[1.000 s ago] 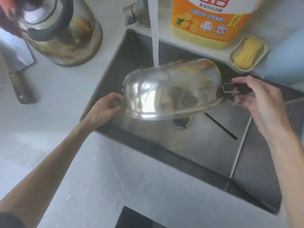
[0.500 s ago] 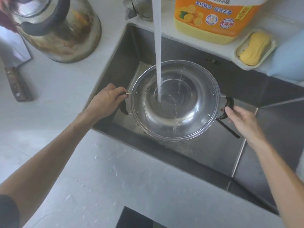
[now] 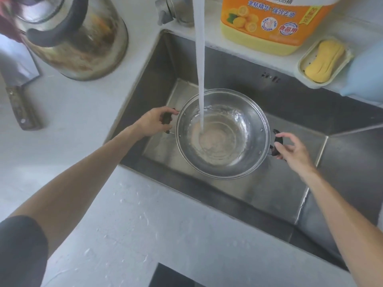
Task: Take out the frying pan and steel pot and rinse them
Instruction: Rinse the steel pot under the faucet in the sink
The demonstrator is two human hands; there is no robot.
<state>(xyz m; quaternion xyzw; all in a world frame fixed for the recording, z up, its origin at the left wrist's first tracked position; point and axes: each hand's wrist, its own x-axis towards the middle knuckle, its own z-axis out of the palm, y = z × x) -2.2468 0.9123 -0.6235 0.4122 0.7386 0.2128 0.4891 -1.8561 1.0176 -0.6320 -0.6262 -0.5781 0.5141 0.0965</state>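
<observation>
The steel pot sits mouth up, low in the sink, with a stream of tap water falling into its middle and water pooling inside. My left hand grips the pot's black left handle. At the black right handle, my right hand touches with loose, spread fingers. No frying pan is in view.
A tarnished kettle stands on the white counter at the back left, with a cleaver beside it. An orange detergent jug, a soap dish with yellow soap and the tap base line the sink's back edge.
The pot was bottom up under the water, then turned mouth up. It has since sunk lower into the sink and is filling; my right hand's hold has loosened.
</observation>
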